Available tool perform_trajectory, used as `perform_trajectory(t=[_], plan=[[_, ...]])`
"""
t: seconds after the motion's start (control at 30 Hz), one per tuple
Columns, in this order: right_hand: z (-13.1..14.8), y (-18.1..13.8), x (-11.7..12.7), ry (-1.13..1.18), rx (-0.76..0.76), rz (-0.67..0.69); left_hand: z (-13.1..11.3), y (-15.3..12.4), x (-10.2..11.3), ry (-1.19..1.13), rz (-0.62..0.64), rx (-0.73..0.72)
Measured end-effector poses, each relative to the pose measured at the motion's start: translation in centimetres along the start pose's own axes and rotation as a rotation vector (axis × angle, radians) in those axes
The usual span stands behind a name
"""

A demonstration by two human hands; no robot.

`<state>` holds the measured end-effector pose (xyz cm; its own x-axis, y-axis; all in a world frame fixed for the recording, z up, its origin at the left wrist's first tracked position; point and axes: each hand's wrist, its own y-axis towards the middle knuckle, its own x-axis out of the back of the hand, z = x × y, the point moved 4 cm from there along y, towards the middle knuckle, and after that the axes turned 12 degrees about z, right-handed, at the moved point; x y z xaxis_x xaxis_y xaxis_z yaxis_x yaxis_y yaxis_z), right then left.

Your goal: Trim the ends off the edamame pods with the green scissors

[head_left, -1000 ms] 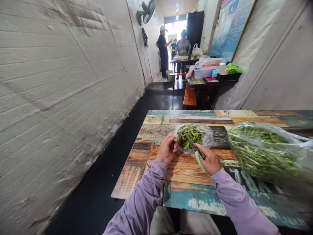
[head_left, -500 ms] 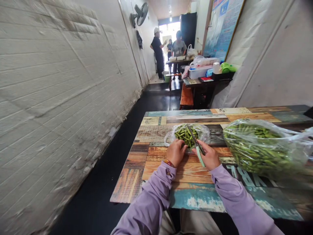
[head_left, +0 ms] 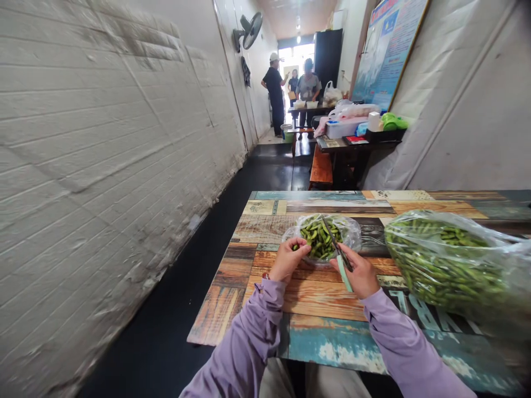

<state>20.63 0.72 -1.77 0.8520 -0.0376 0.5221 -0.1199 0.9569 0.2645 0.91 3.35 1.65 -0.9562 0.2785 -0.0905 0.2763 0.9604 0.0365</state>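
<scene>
My right hand (head_left: 360,272) is wrapped round a pair of scissors (head_left: 331,233) with pale green handles, their dark blades pointing away over the smaller pile. Beneath them, a small clear plastic bag (head_left: 352,231) lies spread open with green edamame pods (head_left: 317,235) in it. At the bag's near left edge, my left hand (head_left: 286,258) is closed in a pinch, with a green pod showing at the fingertips. A large clear bag (head_left: 489,229) full of more pods (head_left: 450,276) rests to the right of both hands.
The hands work over a patchwork-patterned wooden table (head_left: 315,287). A white brick wall (head_left: 103,166) runs along the left, with a fan (head_left: 249,30) mounted further on. Beyond stand a bench (head_left: 321,166), a second table with a plastic box (head_left: 346,129), and several people (head_left: 274,91).
My left hand has shifted slightly left and turned, so its pinched fingertips show with a pod. The right hand keeps the scissors over the small bag. The camera view has tilted slightly.
</scene>
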Motion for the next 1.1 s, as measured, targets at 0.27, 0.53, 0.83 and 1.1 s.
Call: perform_trajectory(t=[0.27,0.53,0.83,1.1], plan=[[1.6,-0.2,-0.1,-0.036,0.061,0.043,-0.3,-0.5,-0.7,-0.197,0.077,0.055],[2.2,-0.3,0.0,-0.076,0.071,0.047,-0.7,-0.7,-0.7,-0.225,0.116,0.064],[2.3,-0.4,-0.3,-0.123,0.124,0.077,-0.6,-0.8,-0.4,-0.2,0.012,0.065],[2.8,-0.6,-0.7,-0.163,0.177,0.176,-1.1,-0.7,-0.2,-0.109,-0.002,-0.037]])
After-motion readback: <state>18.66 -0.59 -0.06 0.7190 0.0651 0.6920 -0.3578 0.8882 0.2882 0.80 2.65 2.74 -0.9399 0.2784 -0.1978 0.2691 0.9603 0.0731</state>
